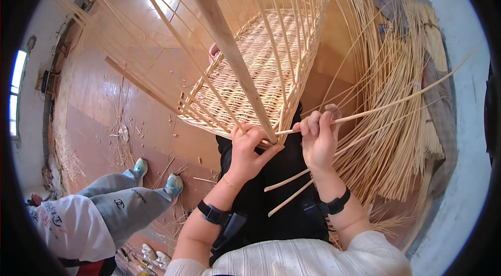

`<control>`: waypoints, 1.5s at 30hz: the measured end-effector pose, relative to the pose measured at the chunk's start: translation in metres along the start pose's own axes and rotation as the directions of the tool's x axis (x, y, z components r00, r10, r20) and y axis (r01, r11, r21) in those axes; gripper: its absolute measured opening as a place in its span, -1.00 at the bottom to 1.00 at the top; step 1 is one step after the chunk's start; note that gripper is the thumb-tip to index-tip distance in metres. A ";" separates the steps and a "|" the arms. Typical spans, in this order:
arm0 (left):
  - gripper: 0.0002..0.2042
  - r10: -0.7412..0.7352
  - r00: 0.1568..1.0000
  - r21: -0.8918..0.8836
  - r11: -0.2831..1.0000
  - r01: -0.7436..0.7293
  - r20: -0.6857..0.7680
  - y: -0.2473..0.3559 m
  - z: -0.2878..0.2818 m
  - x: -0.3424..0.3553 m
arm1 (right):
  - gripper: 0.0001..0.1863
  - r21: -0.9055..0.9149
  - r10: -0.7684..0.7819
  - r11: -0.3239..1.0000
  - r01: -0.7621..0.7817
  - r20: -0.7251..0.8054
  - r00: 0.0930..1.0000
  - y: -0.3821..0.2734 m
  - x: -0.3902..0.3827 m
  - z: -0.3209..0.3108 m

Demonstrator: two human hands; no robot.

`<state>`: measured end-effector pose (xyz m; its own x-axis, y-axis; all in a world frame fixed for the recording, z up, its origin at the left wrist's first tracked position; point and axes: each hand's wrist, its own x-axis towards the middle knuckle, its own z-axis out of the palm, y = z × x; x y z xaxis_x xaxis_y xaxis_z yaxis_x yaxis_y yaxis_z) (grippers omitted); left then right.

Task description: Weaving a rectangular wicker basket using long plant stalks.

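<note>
A partly woven wicker basket (250, 85) rests by my lap, with upright rods rising round its woven base. At its near corner stands a thick wooden stake (229, 41), tilted to the left. My left hand (247, 149) is closed on the basket's near edge at the foot of this stake, thumb to the right. To the right, my right hand (319, 137) grips a long pale wicker rod (376, 112). This rod runs from the stake's foot through my fingers and out to the far right. My left fingertips are partly hidden by the edge.
Bundles of loose wicker rods (389, 140) lie on the right beside a pale wall (451, 25). Two rod ends (289, 197) jut over my lap. Another person in grey trousers (122, 208) is at the lower left. Scraps litter the brown floor (115, 103).
</note>
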<state>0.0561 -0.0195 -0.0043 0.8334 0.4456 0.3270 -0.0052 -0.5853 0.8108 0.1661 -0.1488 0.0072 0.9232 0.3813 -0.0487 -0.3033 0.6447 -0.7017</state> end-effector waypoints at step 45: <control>-0.63 0.149 0.988 0.076 0.986 -0.151 0.031 -0.012 0.003 -0.021 | -0.29 0.431 0.119 0.888 -0.162 0.126 0.985 -0.017 -0.015 -0.009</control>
<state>0.0405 -0.0242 -0.0226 0.8401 0.3321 0.4290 -0.0889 -0.6957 0.7128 0.1591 -0.1715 0.0132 0.8437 0.5352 -0.0419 -0.5204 0.7961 -0.3088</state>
